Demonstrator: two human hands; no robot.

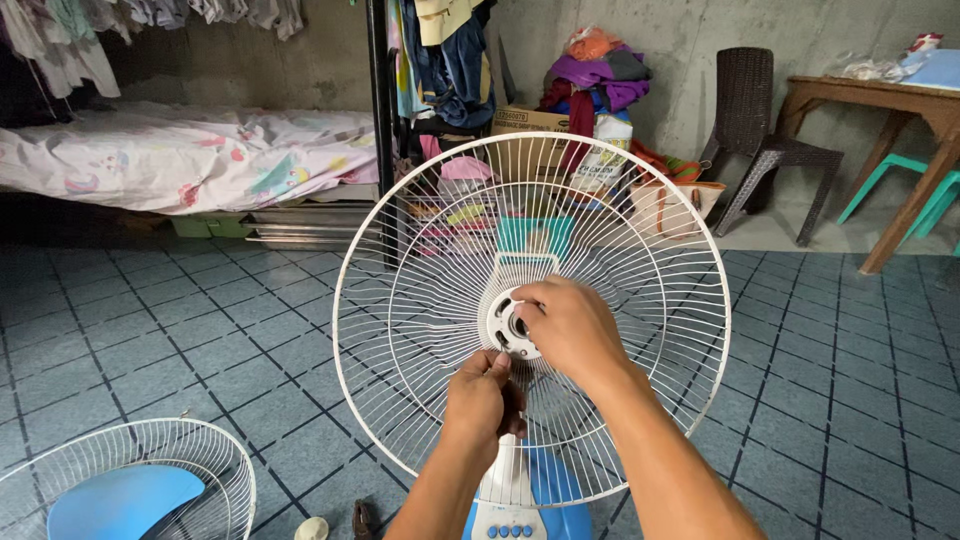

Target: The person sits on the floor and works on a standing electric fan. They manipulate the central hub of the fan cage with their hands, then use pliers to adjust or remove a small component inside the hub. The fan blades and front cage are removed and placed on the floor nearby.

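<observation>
Nearest us, a blue fan base [528, 512] stands on the tiled floor [150, 340]. Our left hand [480, 398] pinches shut on the white wire guard [420, 300] below its hub [508, 322]; our right hand [568, 325] curls over that round plastic hub (fingers closed around it). Beyond: bed [180, 155], wicker chair [762, 135], wooden bench [880, 100], concrete wall.

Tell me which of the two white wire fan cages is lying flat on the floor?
The smaller-looking white wire fan guard at bottom left, with the blue fan blade resting in it. The other white wire guard stands upright on the fan, where both hands work.
</observation>
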